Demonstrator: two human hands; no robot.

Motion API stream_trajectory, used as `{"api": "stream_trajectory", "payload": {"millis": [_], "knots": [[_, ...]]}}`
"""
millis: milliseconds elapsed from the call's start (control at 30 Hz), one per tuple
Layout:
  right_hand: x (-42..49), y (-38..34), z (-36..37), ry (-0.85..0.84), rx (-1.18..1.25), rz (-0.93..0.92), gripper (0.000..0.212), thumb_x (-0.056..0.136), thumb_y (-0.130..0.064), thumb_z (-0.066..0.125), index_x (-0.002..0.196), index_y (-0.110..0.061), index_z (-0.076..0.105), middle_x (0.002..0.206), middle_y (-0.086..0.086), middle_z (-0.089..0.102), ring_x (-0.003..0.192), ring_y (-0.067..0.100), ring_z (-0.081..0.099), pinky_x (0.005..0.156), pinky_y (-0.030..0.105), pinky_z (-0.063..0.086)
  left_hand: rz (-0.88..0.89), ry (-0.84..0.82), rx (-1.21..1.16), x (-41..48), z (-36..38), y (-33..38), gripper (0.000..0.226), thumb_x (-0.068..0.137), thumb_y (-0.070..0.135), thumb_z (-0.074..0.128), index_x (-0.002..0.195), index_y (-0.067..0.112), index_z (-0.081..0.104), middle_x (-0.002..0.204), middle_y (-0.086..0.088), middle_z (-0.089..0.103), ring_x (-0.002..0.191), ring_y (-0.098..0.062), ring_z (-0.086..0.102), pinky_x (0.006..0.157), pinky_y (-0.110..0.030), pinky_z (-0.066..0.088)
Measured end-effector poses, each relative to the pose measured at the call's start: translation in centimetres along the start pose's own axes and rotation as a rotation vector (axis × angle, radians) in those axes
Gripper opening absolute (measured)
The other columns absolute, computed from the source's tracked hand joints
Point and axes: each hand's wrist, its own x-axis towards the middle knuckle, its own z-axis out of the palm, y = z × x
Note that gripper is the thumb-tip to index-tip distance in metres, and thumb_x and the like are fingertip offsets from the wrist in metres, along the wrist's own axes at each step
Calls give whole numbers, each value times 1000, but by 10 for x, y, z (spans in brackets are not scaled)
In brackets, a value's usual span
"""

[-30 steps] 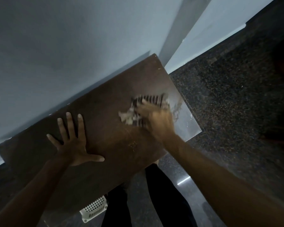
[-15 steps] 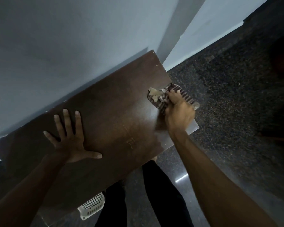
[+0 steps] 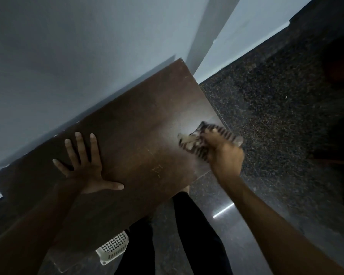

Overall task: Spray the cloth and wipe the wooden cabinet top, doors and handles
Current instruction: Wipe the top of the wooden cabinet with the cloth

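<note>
The dark brown wooden cabinet top [image 3: 131, 139] runs diagonally across the view, against a pale wall. My right hand [image 3: 224, 157] presses a striped dark-and-cream cloth [image 3: 197, 139] onto the top near its right front corner; the cloth is blurred and partly hangs past the right edge. My left hand [image 3: 83, 165] lies flat on the top at the left, fingers spread, holding nothing. The cabinet doors and handles are hidden below the top. No spray bottle is in view.
A dark speckled stone floor [image 3: 276, 120] spreads to the right and front. A white perforated plastic basket [image 3: 112, 248] sits on the floor under the cabinet's front edge, beside my dark-trousered legs [image 3: 187, 235]. A pale wall [image 3: 77, 46] stands behind.
My right hand has swept the cloth from the middle of the top to the right edge, then a little toward the front corner. My left hand stays flat in the same place.
</note>
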Motion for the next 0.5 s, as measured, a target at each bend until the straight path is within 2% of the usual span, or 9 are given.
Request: {"api": "stream_trajectory", "payload": {"millis": [67, 167, 233, 300, 367, 433, 500], "knots": [[23, 3, -9, 76, -40, 106, 40, 74, -3, 80, 104, -29, 78, 85, 5, 77, 55, 31, 65, 53, 25, 44, -5, 3, -2, 0, 0, 0, 175, 33, 89, 76, 124, 30, -61, 132, -6, -67, 130, -35, -56, 107, -76, -11], [33, -12, -5, 101, -28, 224, 34, 83, -6, 72, 107, -29, 77, 100, -4, 77, 64, 25, 68, 59, 23, 40, -10, -7, -1, 0, -1, 0, 175, 32, 89, 75, 125, 29, -60, 132, -6, -67, 129, -35, -57, 107, -77, -11], [28, -25, 4, 176, -10, 294, 34, 80, -3, 72, 104, -27, 78, 95, -4, 77, 58, 20, 60, 58, 20, 34, -17, -19, 0, 0, -2, 1, 175, 33, 89, 75, 125, 28, -60, 132, -7, -68, 128, -35, -57, 107, -77, -10], [12, -41, 15, 180, 22, 232, 38, 76, 0, 73, 104, -25, 77, 94, -1, 77, 61, 22, 65, 56, 22, 44, -23, -25, -1, 0, -3, 1, 175, 33, 89, 75, 125, 28, -61, 132, -7, -68, 128, -36, -57, 107, -77, -10], [-14, -62, 31, 111, 78, 121, 46, 71, 1, 77, 109, -25, 76, 106, -1, 75, 80, 22, 73, 67, 34, 58, -28, -31, -1, 0, -4, 2, 175, 34, 88, 76, 125, 28, -60, 132, -7, -68, 129, -36, -56, 108, -77, -10], [-40, -84, 43, 11, 133, 71, 53, 67, 0, 78, 113, -27, 74, 119, -5, 71, 104, 15, 70, 78, 42, 60, -33, -36, -6, 0, -5, 4, 174, 35, 87, 77, 124, 28, -60, 131, -7, -68, 129, -36, -57, 108, -76, -10], [-54, -93, 49, -57, 173, 24, 53, 68, -2, 74, 114, -28, 73, 123, -9, 69, 116, 8, 63, 79, 43, 60, -33, -45, -1, -1, -6, 4, 173, 37, 86, 78, 123, 28, -61, 130, -7, -68, 128, -37, -57, 108, -76, -11]]}}
